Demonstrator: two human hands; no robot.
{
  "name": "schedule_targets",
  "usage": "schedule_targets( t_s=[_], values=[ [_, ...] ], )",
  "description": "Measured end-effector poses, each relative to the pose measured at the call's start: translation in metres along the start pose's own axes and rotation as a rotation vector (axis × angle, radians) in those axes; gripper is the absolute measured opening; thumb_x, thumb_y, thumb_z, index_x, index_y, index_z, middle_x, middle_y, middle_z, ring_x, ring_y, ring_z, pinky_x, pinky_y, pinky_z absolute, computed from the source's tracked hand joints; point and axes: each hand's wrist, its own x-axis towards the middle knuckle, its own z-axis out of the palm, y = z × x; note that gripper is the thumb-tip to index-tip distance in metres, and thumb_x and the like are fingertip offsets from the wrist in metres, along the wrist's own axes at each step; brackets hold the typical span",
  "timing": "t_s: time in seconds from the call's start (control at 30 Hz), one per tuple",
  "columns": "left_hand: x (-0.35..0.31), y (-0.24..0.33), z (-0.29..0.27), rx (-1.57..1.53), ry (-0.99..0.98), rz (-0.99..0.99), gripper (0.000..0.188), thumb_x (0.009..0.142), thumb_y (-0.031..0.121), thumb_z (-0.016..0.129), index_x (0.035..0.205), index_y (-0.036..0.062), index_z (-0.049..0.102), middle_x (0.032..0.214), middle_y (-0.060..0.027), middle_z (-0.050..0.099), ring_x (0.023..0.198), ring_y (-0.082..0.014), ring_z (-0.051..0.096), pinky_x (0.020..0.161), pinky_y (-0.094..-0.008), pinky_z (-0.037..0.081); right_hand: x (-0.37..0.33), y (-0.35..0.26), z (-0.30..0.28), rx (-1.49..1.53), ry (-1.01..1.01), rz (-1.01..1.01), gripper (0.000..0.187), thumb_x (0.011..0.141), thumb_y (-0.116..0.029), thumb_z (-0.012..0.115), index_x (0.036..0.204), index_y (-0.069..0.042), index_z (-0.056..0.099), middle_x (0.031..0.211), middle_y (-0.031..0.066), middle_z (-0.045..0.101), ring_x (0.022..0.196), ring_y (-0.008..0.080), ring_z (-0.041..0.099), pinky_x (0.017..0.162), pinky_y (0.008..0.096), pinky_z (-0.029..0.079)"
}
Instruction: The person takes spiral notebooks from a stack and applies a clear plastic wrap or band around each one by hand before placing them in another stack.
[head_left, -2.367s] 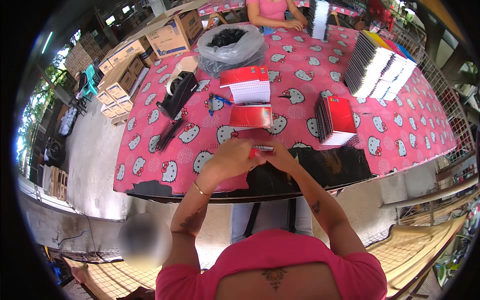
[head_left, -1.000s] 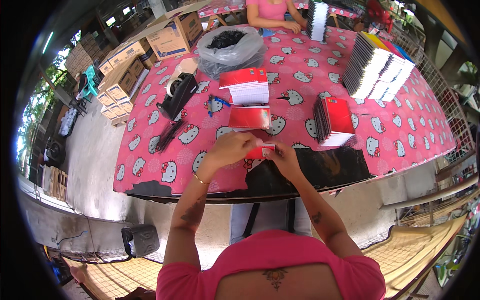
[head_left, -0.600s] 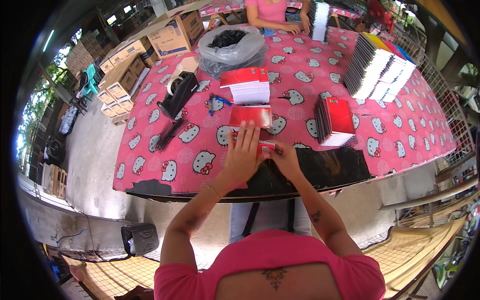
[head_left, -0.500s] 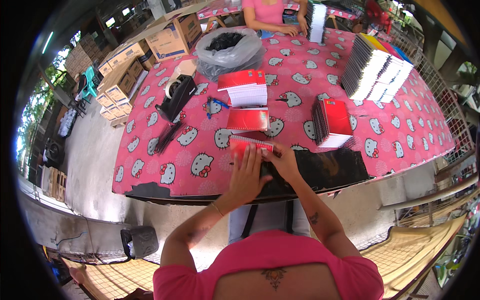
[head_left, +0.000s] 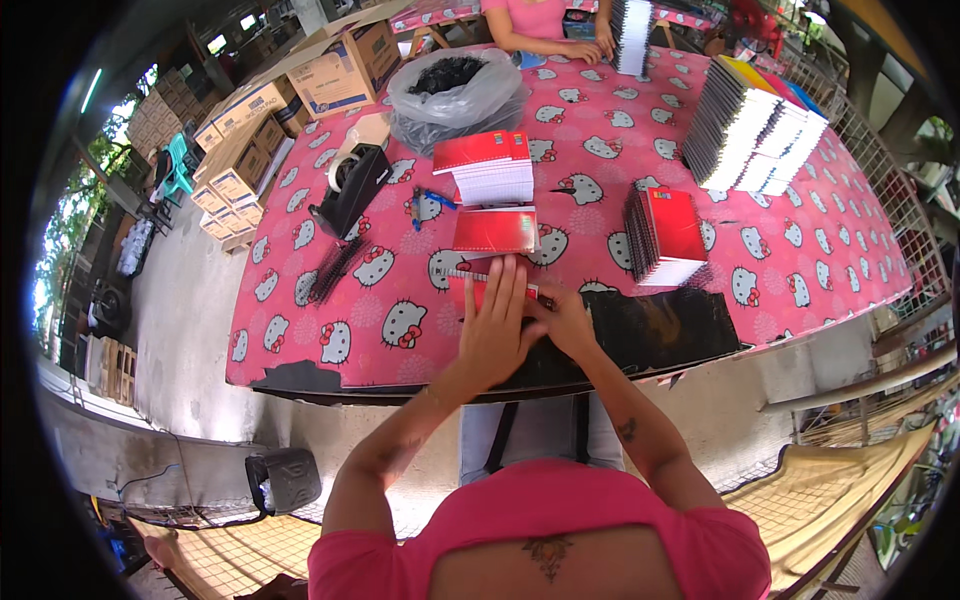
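Observation:
A small red-covered notebook (head_left: 458,288) lies at the near edge of the table, its hole-punched, wire-bound edge facing away from me. My left hand (head_left: 494,325) rests flat across its cover, fingers stretched out over the bound edge. At the notebook's right end, the bent fingers and thumb of my right hand (head_left: 563,322) grip the corner; the fingertips are partly hidden. Just beyond it lies a red-covered pad (head_left: 495,232), and behind that a taller stack of red-covered pads (head_left: 485,165) with white page edges. A dark sheet (head_left: 660,332) lies under my right wrist.
Wire-bound red notebooks (head_left: 672,240) are stacked at right, with taller notebook piles (head_left: 750,130) behind. A tape dispenser (head_left: 350,190), black wire coils (head_left: 338,272), blue pens (head_left: 436,198) and a plastic bag (head_left: 455,105) are at left. Across the table a person (head_left: 535,30) handles another stack.
My left hand has slid forward, its fingertips now reaching past the notebook's bound edge. The notebook has shifted slightly left. My right hand stays at its right end.

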Motion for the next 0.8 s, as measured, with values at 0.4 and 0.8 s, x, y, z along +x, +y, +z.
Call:
schedule_targets(
  t_s=[0.4, 0.8],
  values=[
    [0.024, -0.03, -0.012, -0.38, 0.1, 0.015, 0.019, 0.085, 0.017, 0.072, 0.101, 0.0109, 0.064, 0.092, -0.0026, 0.068, 0.09, -0.0255, 0.066, 0.114, -0.0558, 0.024, 0.003, -0.015, -0.011, -0.252, -0.073, -0.186, 0.022, 0.089, -0.009, 0.07, 0.109, -0.001, 0.07, 0.083, 0.006, 0.07, 0.076, 0.0101, 0.062, 0.071, 0.0273, 0.049],
    [0.023, -0.028, -0.014, -0.318, 0.091, -0.003, 0.023, 0.081, 0.015, 0.074, 0.101, 0.0076, 0.066, 0.097, -0.0066, 0.067, 0.093, -0.0281, 0.063, 0.098, -0.0436, 0.041, 0.029, -0.034, -0.05, -0.263, -0.288, -0.174, 0.017, 0.088, -0.015, 0.07, 0.095, 0.0, 0.069, 0.077, 0.0055, 0.069, 0.075, 0.0106, 0.065, 0.069, 0.029, 0.052]
  ],
)
